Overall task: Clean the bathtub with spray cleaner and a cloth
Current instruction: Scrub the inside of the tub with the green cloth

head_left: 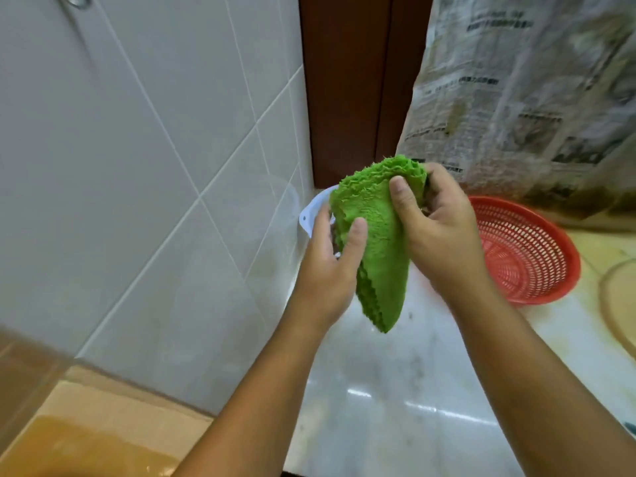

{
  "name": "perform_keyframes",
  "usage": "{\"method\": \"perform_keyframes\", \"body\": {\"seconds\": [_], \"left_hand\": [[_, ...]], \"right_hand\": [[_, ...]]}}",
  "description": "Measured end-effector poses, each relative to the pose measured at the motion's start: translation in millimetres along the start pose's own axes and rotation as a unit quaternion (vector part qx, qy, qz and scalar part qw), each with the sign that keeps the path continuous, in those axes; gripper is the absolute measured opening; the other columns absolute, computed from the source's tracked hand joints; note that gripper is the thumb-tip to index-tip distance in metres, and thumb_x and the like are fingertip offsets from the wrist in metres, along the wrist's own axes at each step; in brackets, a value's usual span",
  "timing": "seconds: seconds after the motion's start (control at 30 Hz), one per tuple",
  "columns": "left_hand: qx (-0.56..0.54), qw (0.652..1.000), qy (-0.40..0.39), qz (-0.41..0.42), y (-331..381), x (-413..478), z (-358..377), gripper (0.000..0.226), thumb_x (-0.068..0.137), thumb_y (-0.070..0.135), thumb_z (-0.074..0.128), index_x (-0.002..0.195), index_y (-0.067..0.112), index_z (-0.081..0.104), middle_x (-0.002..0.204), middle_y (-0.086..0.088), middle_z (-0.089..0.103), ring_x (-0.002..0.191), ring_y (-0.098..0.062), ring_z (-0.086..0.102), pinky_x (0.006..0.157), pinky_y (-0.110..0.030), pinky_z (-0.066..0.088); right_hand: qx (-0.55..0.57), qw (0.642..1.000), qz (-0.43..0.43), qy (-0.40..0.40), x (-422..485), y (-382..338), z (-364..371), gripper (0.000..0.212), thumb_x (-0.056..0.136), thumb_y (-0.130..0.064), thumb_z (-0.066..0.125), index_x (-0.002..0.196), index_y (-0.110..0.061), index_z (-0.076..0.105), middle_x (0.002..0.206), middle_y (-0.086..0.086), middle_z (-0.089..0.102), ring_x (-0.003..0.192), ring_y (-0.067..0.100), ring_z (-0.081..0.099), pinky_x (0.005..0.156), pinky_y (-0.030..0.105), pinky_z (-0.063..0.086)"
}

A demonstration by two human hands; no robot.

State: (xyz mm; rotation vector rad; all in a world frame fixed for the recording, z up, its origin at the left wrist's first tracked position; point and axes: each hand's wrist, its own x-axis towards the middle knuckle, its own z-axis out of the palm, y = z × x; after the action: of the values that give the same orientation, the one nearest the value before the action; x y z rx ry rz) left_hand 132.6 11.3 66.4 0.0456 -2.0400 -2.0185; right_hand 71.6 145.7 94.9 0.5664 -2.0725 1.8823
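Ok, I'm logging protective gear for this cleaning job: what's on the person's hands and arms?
Nothing protective. The left hand and right hand are bare, with no gloves and no visible rings. The left forearm and right forearm are uncovered, no sleeves in view, and neither wrist carries a watch or bracelet.

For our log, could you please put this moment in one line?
left hand, right hand: gripping green cloth | red basket: on counter

White glossy tile wall [137,166] on the left, dark brown door frame [347,80] in the corner, newspaper [533,91] covering the right side, shiny pale marble surface [378,390] below.
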Motion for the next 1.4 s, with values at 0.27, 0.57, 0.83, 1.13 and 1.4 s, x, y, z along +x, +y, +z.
{"method": "perform_keyframes", "body": {"seconds": [0.27, 0.57, 0.83, 1.13, 1.4], "left_hand": [[-0.014, 0.992, 0.121, -0.044, -5.0, -126.0, 16.8, 0.042, 0.096, 0.033, 0.068, 0.137, 0.038, 0.057, 0.128, 0.004, 0.071, 0.120, -0.020, 0.068, 0.103, -0.054, 0.053], [0.068, 0.927, 0.351, -0.110, -11.7, -276.2, -14.7, 0.051, 0.100, 0.036, 0.057, 0.146, 0.045, 0.038, 0.140, 0.005, 0.055, 0.123, -0.011, 0.059, 0.106, -0.044, 0.050], [0.064, 0.837, 0.507, -0.196, 4.4, -394.1, -71.1, 0.041, 0.079, 0.076, 0.061, 0.112, 0.052, 0.052, 0.117, -0.001, 0.068, 0.107, -0.025, 0.068, 0.094, -0.057, 0.056], [0.124, 0.897, 0.361, -0.221, 1.7, -529.5, -126.2, 0.073, 0.076, 0.044, 0.087, 0.138, 0.049, 0.047, 0.126, 0.005, 0.064, 0.110, -0.016, 0.066, 0.092, -0.040, 0.059], [0.388, 0.776, 0.430, -0.250, -15.1, -612.2, -214.5, 0.038, 0.079, 0.049, 0.084, 0.106, 0.029, 0.066, 0.101, 0.004, 0.053, 0.099, -0.019, 0.050, 0.081, -0.038, 0.046]], "right_hand": [[0.068, 0.990, 0.119, -0.028, -102.7, -32.8, -13.8, 0.024, 0.093, -0.043, 0.075, 0.108, -0.032, 0.059, 0.087, -0.001, 0.074, 0.078, 0.019, 0.072, 0.076, 0.048, 0.061], [0.011, 0.905, 0.265, -0.334, -260.9, -22.9, -21.3, 0.038, 0.096, -0.057, 0.064, 0.131, -0.054, 0.050, 0.092, 0.003, 0.078, 0.093, 0.016, 0.075, 0.101, 0.048, 0.054], [0.119, 0.859, 0.126, -0.481, -340.8, -70.1, 28.4, 0.061, 0.091, -0.014, 0.076, 0.137, -0.048, 0.054, 0.119, -0.002, 0.072, 0.110, 0.025, 0.069, 0.101, 0.049, 0.055], [0.065, 0.826, 0.024, -0.559, -410.9, -120.5, 113.0, 0.060, 0.093, -0.013, 0.075, 0.144, -0.036, 0.054, 0.130, -0.017, 0.061, 0.116, 0.006, 0.061, 0.103, 0.041, 0.054], [-0.116, 0.746, -0.146, -0.640, -480.2, -140.8, 210.5, 0.040, 0.091, -0.026, 0.078, 0.128, -0.021, 0.064, 0.116, -0.005, 0.060, 0.105, 0.012, 0.055, 0.099, 0.043, 0.050]]}}
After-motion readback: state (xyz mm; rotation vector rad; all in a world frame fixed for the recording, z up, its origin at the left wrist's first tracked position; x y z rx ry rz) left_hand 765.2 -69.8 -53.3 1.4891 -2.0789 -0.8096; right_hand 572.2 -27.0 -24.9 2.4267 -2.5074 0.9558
